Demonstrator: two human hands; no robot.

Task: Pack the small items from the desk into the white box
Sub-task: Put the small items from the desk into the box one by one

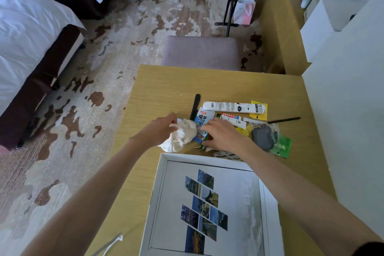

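Two hands worked over the woodgrain desk (162, 85) | left hand (160, 129) curled round a crumpled soft white cloth (182, 137) | right hand (222, 135) lay on glossy flat packets (202, 117), grip unclear | long white tube (232, 107) and rounded grey pouch (262, 138) lay beyond | open white box (164, 172) sat nearest, its rim just beside the cloth

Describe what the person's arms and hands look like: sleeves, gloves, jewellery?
The left hand and right hand are ungloved, with no rings, watch or bands visible. Both forearms are bare; a dark sleeve edge shows only on the right arm at the frame corner.
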